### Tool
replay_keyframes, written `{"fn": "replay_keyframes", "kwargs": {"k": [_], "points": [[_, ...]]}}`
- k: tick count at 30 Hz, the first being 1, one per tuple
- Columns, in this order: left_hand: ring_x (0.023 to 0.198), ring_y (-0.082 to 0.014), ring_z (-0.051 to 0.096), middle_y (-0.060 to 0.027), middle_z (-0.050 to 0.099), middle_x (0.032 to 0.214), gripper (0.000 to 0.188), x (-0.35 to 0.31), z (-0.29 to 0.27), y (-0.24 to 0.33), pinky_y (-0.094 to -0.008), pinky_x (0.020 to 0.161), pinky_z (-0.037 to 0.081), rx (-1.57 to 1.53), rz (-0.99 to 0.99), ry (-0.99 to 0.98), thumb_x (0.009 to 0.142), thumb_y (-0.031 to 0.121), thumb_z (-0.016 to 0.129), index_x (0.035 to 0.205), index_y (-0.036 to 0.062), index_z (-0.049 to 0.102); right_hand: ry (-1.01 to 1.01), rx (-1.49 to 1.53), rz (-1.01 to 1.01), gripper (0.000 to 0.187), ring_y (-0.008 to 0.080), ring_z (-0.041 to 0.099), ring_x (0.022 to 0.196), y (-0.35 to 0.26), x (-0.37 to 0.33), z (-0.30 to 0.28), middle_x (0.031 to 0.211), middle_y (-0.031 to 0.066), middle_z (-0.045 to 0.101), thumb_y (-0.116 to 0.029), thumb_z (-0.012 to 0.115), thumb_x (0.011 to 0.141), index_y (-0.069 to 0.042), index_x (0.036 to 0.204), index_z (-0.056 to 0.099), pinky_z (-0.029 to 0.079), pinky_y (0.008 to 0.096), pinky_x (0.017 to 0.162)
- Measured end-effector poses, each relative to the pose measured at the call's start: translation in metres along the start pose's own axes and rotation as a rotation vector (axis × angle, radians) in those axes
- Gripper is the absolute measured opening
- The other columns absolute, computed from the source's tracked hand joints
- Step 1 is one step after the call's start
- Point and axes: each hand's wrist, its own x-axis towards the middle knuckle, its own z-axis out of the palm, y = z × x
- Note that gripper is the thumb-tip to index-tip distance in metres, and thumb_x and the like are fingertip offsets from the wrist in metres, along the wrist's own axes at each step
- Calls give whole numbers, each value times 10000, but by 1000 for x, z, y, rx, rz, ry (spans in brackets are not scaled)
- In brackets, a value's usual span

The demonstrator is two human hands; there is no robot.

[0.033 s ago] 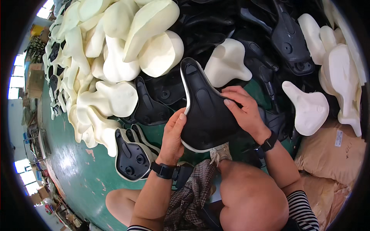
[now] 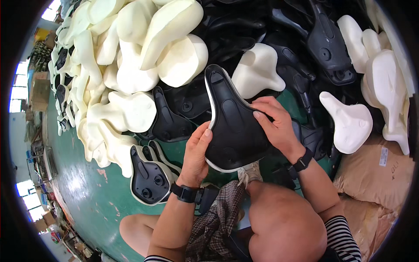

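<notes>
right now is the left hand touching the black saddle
Touching: the head view shows the left hand with thumb pressed against the black saddle's edge.

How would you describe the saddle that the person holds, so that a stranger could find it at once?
Start at the green floor, where cream foam pads and black plastic shells lie heaped. Just below the heap, above the person's bare knee, the left hand and right hand grip one black saddle. Unlike its neighbours, it is lifted off the pile, and a thin white edge runs round its black underside.
</notes>
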Motion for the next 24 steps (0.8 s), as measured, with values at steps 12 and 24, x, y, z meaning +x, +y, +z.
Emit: {"fn": "replay_keyframes", "kwargs": {"k": [12,24], "points": [[1079,-185,568,-111,563,1229,452,6,-16,6,-304,958,441,-54,7,-7,945,205,529,1319,-31,433,77,515,561,343,122,563,945,18,-15,9,1026,52,628,-182,696,843,-2,1113,584,457,279,834],[936,-264,639,-81,592,997,295,22,-12,50,-375,820,549,-63,234,15,838,44,650,1096,64,508,-230,377,464,449,97,532,937,17,-50,3,1016,19,609,-217,709,822,0,1185,558,442,266,863]]}}
